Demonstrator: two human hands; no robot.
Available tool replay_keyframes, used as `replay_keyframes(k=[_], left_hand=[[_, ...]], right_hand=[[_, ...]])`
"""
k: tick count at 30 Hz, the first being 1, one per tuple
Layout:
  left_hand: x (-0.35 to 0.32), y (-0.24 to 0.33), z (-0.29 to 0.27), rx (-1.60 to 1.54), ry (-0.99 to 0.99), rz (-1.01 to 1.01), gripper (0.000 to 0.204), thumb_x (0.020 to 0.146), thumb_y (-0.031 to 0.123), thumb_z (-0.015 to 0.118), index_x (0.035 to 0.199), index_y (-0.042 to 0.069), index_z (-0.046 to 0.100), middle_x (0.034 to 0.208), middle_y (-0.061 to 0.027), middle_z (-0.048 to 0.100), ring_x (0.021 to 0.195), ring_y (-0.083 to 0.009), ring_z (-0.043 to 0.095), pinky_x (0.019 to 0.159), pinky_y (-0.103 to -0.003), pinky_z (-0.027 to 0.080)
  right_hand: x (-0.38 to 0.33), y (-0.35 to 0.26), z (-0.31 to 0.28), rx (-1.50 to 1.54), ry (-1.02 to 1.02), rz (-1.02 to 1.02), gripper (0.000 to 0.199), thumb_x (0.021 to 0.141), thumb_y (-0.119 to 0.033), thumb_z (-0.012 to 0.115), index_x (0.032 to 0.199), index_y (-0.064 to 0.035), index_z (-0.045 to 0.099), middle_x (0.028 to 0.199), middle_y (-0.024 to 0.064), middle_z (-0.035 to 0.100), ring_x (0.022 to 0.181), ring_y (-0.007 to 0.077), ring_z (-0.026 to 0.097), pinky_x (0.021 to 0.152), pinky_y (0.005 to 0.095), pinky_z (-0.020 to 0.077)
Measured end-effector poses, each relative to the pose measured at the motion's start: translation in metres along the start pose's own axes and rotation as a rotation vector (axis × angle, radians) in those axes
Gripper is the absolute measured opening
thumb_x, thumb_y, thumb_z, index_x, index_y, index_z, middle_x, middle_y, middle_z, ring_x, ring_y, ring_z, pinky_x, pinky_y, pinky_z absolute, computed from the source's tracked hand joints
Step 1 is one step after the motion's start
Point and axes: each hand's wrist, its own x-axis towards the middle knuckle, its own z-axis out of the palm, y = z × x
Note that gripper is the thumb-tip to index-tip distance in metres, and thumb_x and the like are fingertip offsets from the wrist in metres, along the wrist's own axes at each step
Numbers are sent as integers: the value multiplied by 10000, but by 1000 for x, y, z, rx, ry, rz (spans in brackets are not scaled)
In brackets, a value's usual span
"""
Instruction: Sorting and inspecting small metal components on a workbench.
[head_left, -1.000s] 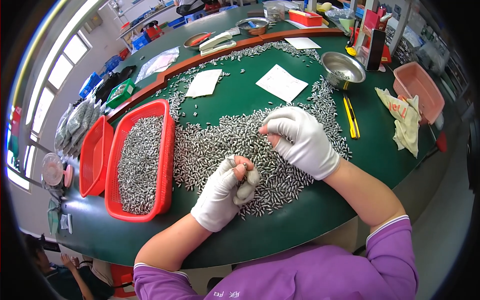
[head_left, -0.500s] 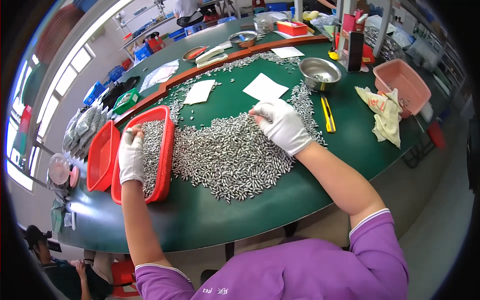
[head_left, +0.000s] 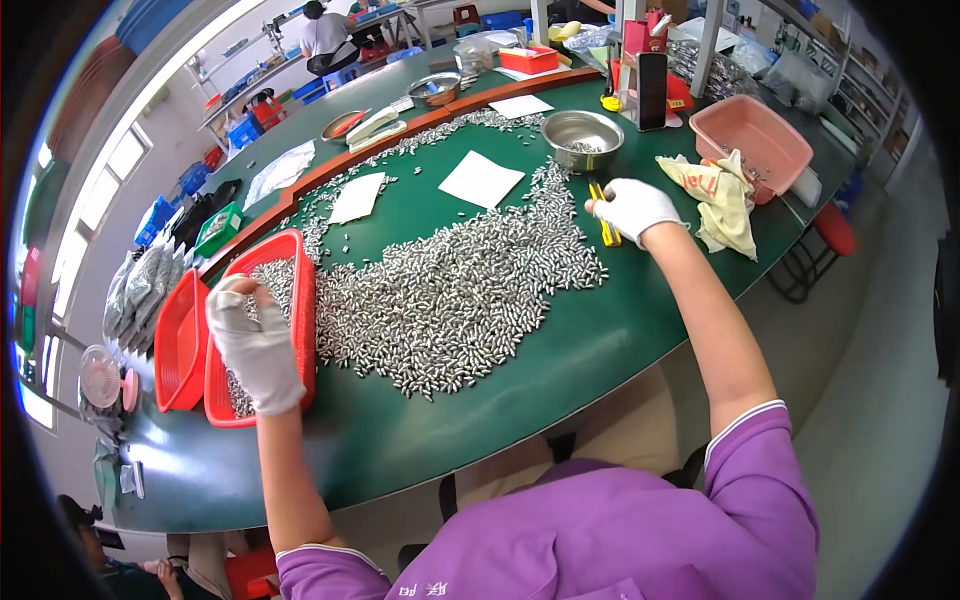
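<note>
My left hand (head_left: 255, 345), in a white glove with bare fingertips, is over a red plastic basket (head_left: 308, 330) of small silvery metal pieces. Its fingers are curled; what they hold, if anything, is hidden. My right hand (head_left: 640, 211), gloved the same way, is at the right edge of the heap of metal pieces (head_left: 440, 300), its fingers bent together. Beneath its fingertips lies a yellow utility knife (head_left: 609, 233), partly covered. I cannot tell whether the fingertips touch the knife or pinch a small piece. A steel bowl (head_left: 583, 135) with some pieces stands just beyond.
White paper sheets (head_left: 482, 180) lie beyond the heap. To the right are a yellowish cloth (head_left: 725, 205) and a pink basin (head_left: 755, 140). A second red basket (head_left: 180, 345) stands left of the filled one. A brown wooden strip (head_left: 330, 172) crosses the green table (head_left: 420, 440).
My right hand has moved right, from over the heap to the utility knife. My left hand has come nearer to me over the basket. The whole view has shifted, so the table items appear further left.
</note>
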Motion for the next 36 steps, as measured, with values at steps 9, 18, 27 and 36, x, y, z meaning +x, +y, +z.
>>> replay_keyframes(k=[9,18,27,36], left_hand=[[-62,134,16,-427,-672,284,191,615,21,701,747,23,564,1065,-159,582,1062,-397,548,852,-474,484],[-89,126,23,-474,-863,250,214,603,30,735,721,32,556,1253,-210,537,1188,-469,471,947,-534,439],[-85,126,24,-464,-976,191,245,623,2,750,800,31,583,1336,-190,491,1290,-514,374,1028,-565,375],[-89,126,24,-447,-934,246,252,611,-12,733,817,36,597,1330,-177,503,1281,-497,395,1011,-557,390]], right_hand=[[8,3,6,-64,48,66,374,781,-330,625,1003,-41,712,1050,199,684,968,343,667,858,410,527],[-111,21,-5,776,0,-139,263,865,-101,556,1100,9,517,835,117,646,793,150,627,756,299,499],[-249,-12,39,422,-51,-497,517,792,-103,653,1299,-148,565,837,101,652,676,284,652,608,379,548],[-258,-30,38,50,-24,-613,642,781,-99,630,1401,-207,505,663,27,546,491,191,574,433,330,491]])
